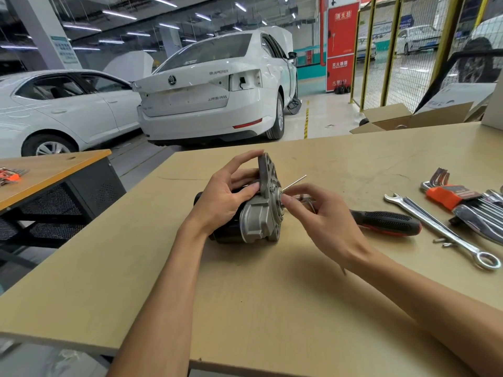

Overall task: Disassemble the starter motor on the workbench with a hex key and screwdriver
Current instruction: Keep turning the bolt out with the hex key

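Observation:
The starter motor (257, 216), with a black body and a grey cast flange, lies on its side in the middle of the wooden workbench (272, 295). My left hand (228, 194) grips it from the left, fingers curled over the flange's top edge. My right hand (324, 221) pinches a thin metal hex key (294, 182) whose short end meets the flange face near a small bolt; its long arm sticks up to the right. A screwdriver (386, 223) with a black and red handle lies just behind my right hand.
A combination wrench (438, 229) lies to the right, with small loose pins (442, 242) beside it. A hex key set in an orange holder (451, 197) and more wrenches sit at the far right. Another bench stands at left; white cars and cardboard boxes lie beyond.

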Available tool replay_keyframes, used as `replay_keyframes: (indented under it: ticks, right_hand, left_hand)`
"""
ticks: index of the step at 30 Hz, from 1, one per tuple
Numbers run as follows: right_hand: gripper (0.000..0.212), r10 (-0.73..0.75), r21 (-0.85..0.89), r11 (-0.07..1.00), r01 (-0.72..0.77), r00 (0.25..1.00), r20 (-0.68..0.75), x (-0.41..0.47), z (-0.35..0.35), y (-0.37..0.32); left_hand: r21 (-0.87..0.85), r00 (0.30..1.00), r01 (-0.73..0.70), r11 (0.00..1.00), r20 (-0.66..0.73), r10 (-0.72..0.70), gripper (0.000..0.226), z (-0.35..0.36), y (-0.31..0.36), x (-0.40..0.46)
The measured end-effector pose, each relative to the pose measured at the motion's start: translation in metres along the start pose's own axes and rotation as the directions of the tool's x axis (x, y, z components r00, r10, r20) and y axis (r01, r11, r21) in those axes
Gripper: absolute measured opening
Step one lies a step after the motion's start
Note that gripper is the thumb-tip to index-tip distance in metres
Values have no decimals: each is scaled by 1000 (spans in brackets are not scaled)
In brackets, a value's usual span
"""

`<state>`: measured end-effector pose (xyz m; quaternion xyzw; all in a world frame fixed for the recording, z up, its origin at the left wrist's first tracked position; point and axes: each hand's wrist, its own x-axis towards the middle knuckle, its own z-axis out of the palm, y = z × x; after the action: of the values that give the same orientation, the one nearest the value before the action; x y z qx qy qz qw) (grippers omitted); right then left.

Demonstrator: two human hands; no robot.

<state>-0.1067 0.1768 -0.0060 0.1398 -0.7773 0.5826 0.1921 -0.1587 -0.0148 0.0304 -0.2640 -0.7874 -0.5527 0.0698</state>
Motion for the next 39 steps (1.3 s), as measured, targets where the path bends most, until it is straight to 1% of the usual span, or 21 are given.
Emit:
replay_keyframes:
  ticks: [6, 9, 12, 14, 18, 20, 25, 30, 36, 39]
  right_hand:
    - [22, 100, -19, 995, -102, 990, -96, 24, 20, -12]
    - [25, 107, -57, 992, -112, 991, -81, 26, 19, -12]
    - [23, 93, -40, 995, -96, 994, -59, 25, 16, -9]
    - [23, 111, -44, 993, -112, 993, -38, 25, 19, -7]
    - [18, 208, 105, 973, -206, 978, -16, 26, 19, -3]
    - [16, 202, 99, 975, -198, 979, -25, 26, 18, -3]
    - [15, 161, 17, 987, -160, 984, -72, 26, 22, -3]
    - [18, 205, 74, 977, -200, 976, -67, 25, 20, -6]
    - [18, 160, -14, 987, -160, 987, 10, 23, 20, -10]
    - [16, 166, 23, 986, -165, 986, -35, 27, 11, -14]
  left_hand:
    - [-12, 1000, -6, 1000, -12, 5, 56, 0, -1, -1]
    - [-10, 1000, -9, 1000, -15, 9, 56, 0, -2, 0]
    - [-11, 1000, -11, 1000, -14, 11, 56, 0, -2, 0]
    - [-8, 1000, -8, 1000, -15, 8, 56, 0, -3, 0]
    - [-6, 1000, -3, 1000, -21, 3, 56, 0, -3, -1]
    - [-5, 1000, -5, 1000, -20, 4, 56, 0, -3, 0]
    - [-2, 1000, -8, 1000, -16, 8, 55, 0, -4, 0]
    - [3, 1000, 1, 1000, -19, -1, 52, 0, -4, 1]
    - [29, 1000, -3, 1000, -18, 4, 56, 0, -3, -1]
    - [3, 1000, 10, 1000, -16, -10, 62, 0, -4, -1]
